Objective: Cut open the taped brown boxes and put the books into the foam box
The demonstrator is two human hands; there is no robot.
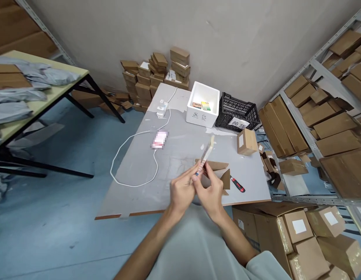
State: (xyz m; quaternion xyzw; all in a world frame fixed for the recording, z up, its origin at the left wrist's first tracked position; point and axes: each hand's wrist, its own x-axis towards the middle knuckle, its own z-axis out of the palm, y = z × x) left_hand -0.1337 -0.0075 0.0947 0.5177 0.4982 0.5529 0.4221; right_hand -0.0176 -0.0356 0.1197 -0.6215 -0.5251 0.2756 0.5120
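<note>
Both my hands meet over the near edge of the grey table (pixel 139 182). My left hand (pixel 182 190) and my right hand (pixel 211 192) are closed on the lower end of a slim flat packet (pixel 206 152), which tilts up and away from me. Under and behind the hands lies an unfolded brown cardboard box (pixel 219 171). A red and black utility knife (pixel 238 184) lies just right of my right hand. A small closed cardboard box (pixel 246 141) stands farther back on the right.
A white foam box (pixel 203 104) and a black plastic crate (pixel 237 112) stand at the table's far end. A white cable (pixel 133 155) loops from a power strip (pixel 162 109). Metal shelving with cartons (pixel 328 116) lines the right; boxes (pixel 308 241) on the floor; another table (pixel 37 93) left.
</note>
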